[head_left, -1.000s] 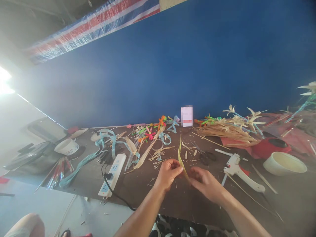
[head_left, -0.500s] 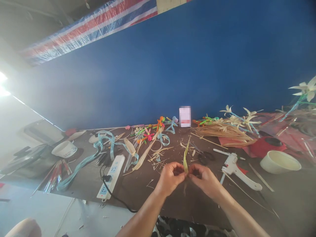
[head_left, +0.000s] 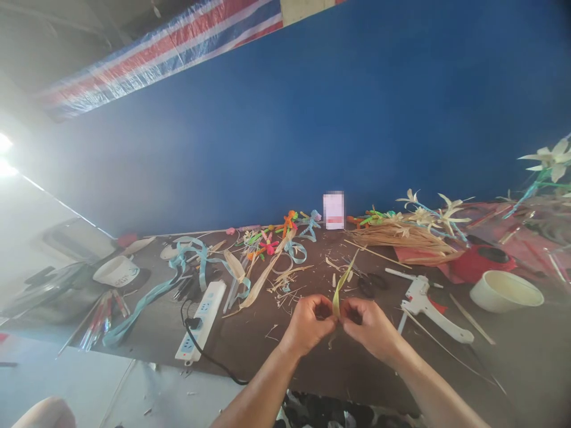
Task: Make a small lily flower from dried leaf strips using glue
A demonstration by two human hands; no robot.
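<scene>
Matt, papery leaf-like strip [head_left: 340, 286]

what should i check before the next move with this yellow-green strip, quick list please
1. Left hand gripping the yellow-green strip: ok, pinched near its lower part.
2. Right hand steadying it: ok, fingertips meet the left hand's at the strip.
3. Table free of scraps: not ok, pale scraps lie beyond the left hand.
4. Glue gun clear of the hands: ok, lying beyond the right hand, to its right.
5. Glue gun hot: cannot tell.
6. Power strip live: cannot tell, though a plug is in.
</scene>
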